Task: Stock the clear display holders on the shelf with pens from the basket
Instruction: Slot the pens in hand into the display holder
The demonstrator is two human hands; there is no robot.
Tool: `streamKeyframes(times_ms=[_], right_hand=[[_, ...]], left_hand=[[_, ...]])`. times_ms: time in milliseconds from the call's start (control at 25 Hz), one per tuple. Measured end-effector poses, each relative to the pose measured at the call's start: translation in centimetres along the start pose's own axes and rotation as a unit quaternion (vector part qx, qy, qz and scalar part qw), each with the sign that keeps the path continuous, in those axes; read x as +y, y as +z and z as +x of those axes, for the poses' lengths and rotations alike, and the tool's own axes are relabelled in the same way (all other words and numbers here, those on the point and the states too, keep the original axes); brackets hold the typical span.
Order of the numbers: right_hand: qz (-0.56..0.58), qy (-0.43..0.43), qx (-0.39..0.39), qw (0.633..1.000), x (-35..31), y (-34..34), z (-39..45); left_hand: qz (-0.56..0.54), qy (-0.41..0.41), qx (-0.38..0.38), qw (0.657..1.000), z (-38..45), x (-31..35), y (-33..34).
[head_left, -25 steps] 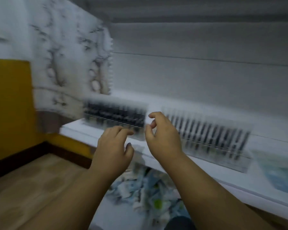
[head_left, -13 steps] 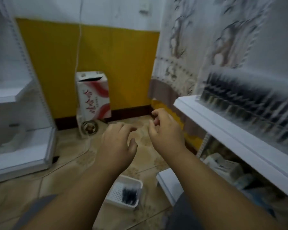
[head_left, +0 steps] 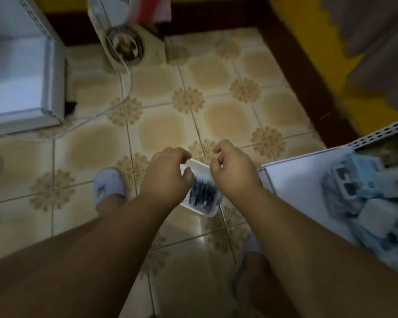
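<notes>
A small white basket (head_left: 199, 168) sits on the tiled floor straight below me, with dark pens (head_left: 202, 193) lying in it. My left hand (head_left: 168, 175) hovers over the basket's left side, fingers curled and apart, holding nothing. My right hand (head_left: 233, 171) hovers over its right side, also loosely curled and empty. Both hands hide part of the basket. The clear display holders are out of view.
A white bottom shelf (head_left: 296, 180) with packaged goods (head_left: 365, 193) juts in at the right. Another white shelf unit (head_left: 23, 83) stands at the left, a cable (head_left: 124, 88) trailing past it. My slippered foot (head_left: 109, 184) is left of the basket. A red and white box (head_left: 133, 8) stands by the yellow wall.
My view has swung from the shelf with the pen holders down to the floor. Both empty hands have come down over the basket.
</notes>
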State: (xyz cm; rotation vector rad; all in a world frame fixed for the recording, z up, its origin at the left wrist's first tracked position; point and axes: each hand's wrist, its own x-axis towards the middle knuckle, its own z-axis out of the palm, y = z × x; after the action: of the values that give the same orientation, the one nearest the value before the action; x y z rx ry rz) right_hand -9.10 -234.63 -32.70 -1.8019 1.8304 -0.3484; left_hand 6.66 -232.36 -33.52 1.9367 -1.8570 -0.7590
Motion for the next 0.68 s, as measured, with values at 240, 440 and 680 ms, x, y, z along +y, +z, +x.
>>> streamKeyframes(times_ms=[240, 440, 680], right_hand=[[-0.017, 0.023, -0.108, 0.994, 8.1, 10.1, 4.9], [-0.018, 0.03, -0.128, 0.991, 11.5, 13.6, 7.8], [0.004, 0.068, -0.107, 0.992, 12.7, 14.8, 9.1]], left_hand=[[-0.039, -0.239, -0.163, 0.956, 6.5, -7.6, 12.2], [0.009, -0.299, -0.264, 0.917, 9.2, -11.2, 20.8], [0.045, -0.311, -0.208, 0.926, 9.8, -12.0, 24.2]])
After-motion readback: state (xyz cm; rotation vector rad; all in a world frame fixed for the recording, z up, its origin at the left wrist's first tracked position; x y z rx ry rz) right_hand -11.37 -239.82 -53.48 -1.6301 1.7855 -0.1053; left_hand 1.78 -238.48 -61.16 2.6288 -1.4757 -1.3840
